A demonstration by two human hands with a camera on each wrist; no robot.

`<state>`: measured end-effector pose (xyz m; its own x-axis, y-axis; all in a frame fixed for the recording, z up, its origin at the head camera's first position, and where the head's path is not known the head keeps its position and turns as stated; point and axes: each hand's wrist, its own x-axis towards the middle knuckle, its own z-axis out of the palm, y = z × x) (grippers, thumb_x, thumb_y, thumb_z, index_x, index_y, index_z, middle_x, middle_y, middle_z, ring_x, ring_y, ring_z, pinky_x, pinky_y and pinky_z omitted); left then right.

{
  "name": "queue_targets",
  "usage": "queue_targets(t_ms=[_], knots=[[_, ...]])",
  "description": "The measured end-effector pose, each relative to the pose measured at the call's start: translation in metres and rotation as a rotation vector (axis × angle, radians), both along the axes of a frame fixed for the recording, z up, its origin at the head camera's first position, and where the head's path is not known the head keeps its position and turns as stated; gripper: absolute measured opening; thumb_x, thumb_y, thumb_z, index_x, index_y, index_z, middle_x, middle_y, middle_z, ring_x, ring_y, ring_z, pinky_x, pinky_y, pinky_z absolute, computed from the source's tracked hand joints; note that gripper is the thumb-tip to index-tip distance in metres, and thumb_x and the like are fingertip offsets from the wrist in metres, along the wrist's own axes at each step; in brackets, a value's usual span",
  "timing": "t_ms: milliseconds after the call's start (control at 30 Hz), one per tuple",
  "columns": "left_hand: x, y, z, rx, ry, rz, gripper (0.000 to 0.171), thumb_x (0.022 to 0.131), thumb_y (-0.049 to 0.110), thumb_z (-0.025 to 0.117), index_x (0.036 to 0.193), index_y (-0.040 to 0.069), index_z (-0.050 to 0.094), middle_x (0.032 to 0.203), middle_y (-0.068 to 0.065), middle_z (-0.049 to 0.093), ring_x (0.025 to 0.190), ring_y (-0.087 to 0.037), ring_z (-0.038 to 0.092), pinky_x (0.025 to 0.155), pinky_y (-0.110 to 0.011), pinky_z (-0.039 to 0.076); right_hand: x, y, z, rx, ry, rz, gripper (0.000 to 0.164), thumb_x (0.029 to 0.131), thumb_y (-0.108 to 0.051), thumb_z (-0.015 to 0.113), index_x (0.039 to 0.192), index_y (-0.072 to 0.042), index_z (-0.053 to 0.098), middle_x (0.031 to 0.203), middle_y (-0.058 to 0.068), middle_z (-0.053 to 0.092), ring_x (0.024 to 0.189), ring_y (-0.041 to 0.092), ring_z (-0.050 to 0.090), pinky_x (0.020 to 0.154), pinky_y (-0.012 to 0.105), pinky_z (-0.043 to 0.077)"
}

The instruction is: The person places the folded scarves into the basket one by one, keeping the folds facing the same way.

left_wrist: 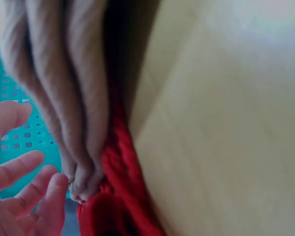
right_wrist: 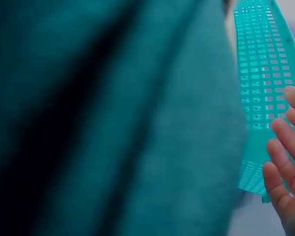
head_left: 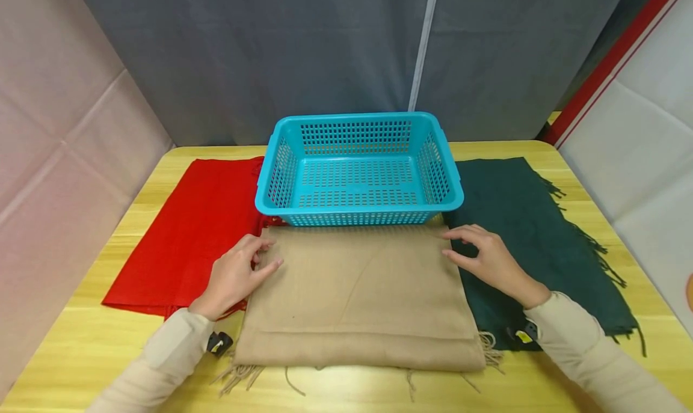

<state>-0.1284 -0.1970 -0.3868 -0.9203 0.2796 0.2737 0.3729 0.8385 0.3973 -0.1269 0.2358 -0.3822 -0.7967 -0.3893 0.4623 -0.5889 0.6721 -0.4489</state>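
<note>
A beige fringed scarf (head_left: 357, 281) lies folded on the table, its near edge turned over in a band. My left hand (head_left: 233, 275) hovers at the scarf's left edge, fingers loosely bent and thumb apart. In the left wrist view, the fingers of that left hand (left_wrist: 24, 191) are spread beside hanging beige fringe (left_wrist: 64, 73), gripping nothing. Over the right edge is my right hand (head_left: 489, 260), thumb and fingers parted. The right wrist view shows this right hand (right_wrist: 287, 162) with nothing between its fingers. Whether either hand touches the cloth, I cannot tell.
Behind the beige scarf stands a blue plastic basket (head_left: 357, 211) with nothing in it. A folded red scarf (head_left: 178, 232) lies left, a dark green fringed scarf (head_left: 536, 244) right. Wooden table (head_left: 70, 353) shows along the near side; a grey curtain (head_left: 271, 58) hangs behind.
</note>
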Motion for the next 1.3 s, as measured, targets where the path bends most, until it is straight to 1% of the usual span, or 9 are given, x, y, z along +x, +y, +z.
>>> queue_targets(t_ms=[133, 200, 300, 433, 600, 767, 1000, 1133, 1300], knots=[[0.001, -0.001, -0.002, -0.015, 0.003, 0.003, 0.041, 0.075, 0.034, 0.069, 0.107, 0.009, 0.061, 0.090, -0.001, 0.051, 0.070, -0.011, 0.047, 0.051, -0.026, 0.041, 0.002, 0.000, -0.004, 0.019, -0.034, 0.001, 0.032, 0.068, -0.004, 0.074, 0.099, -0.004, 0.064, 0.095, 0.005, 0.062, 0.087, 0.017, 0.055, 0.069, 0.035, 0.048], [0.002, -0.001, -0.002, -0.022, -0.011, 0.007, 0.043, 0.075, 0.035, 0.069, 0.109, 0.009, 0.060, 0.089, -0.001, 0.051, 0.070, -0.011, 0.047, 0.051, -0.026, 0.040, 0.003, 0.001, -0.005, 0.023, -0.054, 0.003, 0.032, 0.069, -0.005, 0.073, 0.100, -0.004, 0.064, 0.096, 0.005, 0.062, 0.088, 0.018, 0.055, 0.069, 0.037, 0.048], [0.002, -0.001, -0.002, -0.029, -0.044, 0.015, 0.045, 0.075, 0.035, 0.069, 0.110, 0.009, 0.059, 0.089, -0.002, 0.050, 0.071, -0.012, 0.046, 0.052, -0.026, 0.039, 0.004, 0.001, -0.006, 0.030, -0.068, 0.015, 0.033, 0.069, -0.005, 0.074, 0.101, -0.004, 0.063, 0.097, 0.005, 0.062, 0.088, 0.018, 0.055, 0.069, 0.037, 0.048], [0.002, -0.003, -0.002, -0.013, -0.090, 0.018, 0.048, 0.075, 0.034, 0.069, 0.112, 0.007, 0.056, 0.085, -0.003, 0.048, 0.070, -0.013, 0.045, 0.053, -0.026, 0.039, 0.005, 0.002, -0.008, 0.040, -0.071, 0.021, 0.035, 0.067, -0.004, 0.074, 0.101, -0.003, 0.063, 0.098, 0.007, 0.061, 0.086, 0.018, 0.056, 0.066, 0.034, 0.049], [0.002, -0.006, -0.002, 0.017, -0.184, 0.033, 0.056, 0.076, 0.035, 0.068, 0.117, 0.002, 0.051, 0.087, -0.006, 0.048, 0.072, -0.015, 0.048, 0.058, -0.027, 0.043, 0.005, 0.003, -0.009, 0.035, -0.114, -0.012, 0.035, 0.069, -0.005, 0.074, 0.102, -0.001, 0.063, 0.098, 0.008, 0.061, 0.082, 0.020, 0.057, 0.064, 0.033, 0.050], [0.001, -0.009, -0.002, 0.042, -0.262, 0.047, 0.065, 0.077, 0.035, 0.068, 0.122, -0.004, 0.044, 0.093, -0.011, 0.048, 0.076, -0.018, 0.051, 0.061, -0.028, 0.045, 0.007, 0.004, -0.010, 0.020, -0.194, -0.052, 0.034, 0.070, -0.005, 0.073, 0.102, 0.001, 0.062, 0.096, 0.011, 0.061, 0.080, 0.023, 0.058, 0.062, 0.032, 0.051], [-0.001, -0.011, -0.002, 0.071, -0.319, 0.047, 0.068, 0.076, 0.032, 0.068, 0.124, -0.006, 0.039, 0.094, -0.015, 0.050, 0.076, -0.020, 0.052, 0.061, -0.029, 0.046, 0.009, 0.003, -0.006, 0.032, -0.325, -0.097, 0.039, 0.073, -0.007, 0.071, 0.106, 0.008, 0.058, 0.098, 0.020, 0.059, 0.081, 0.027, 0.060, 0.064, 0.033, 0.052], [-0.002, -0.010, -0.001, 0.089, -0.342, 0.035, 0.069, 0.076, 0.031, 0.069, 0.125, -0.007, 0.037, 0.095, -0.015, 0.051, 0.077, -0.020, 0.053, 0.062, -0.030, 0.048, 0.007, 0.003, 0.001, 0.045, -0.397, -0.089, 0.041, 0.075, -0.009, 0.069, 0.108, 0.012, 0.056, 0.100, 0.024, 0.059, 0.082, 0.028, 0.061, 0.065, 0.034, 0.051], [-0.003, -0.011, -0.001, 0.100, -0.362, 0.030, 0.071, 0.077, 0.031, 0.068, 0.126, -0.008, 0.034, 0.097, -0.015, 0.052, 0.079, -0.021, 0.054, 0.064, -0.030, 0.049, 0.001, 0.003, 0.012, 0.067, -0.542, -0.050, 0.049, 0.080, -0.017, 0.065, 0.115, 0.014, 0.050, 0.108, 0.027, 0.056, 0.088, 0.029, 0.061, 0.069, 0.035, 0.051]])
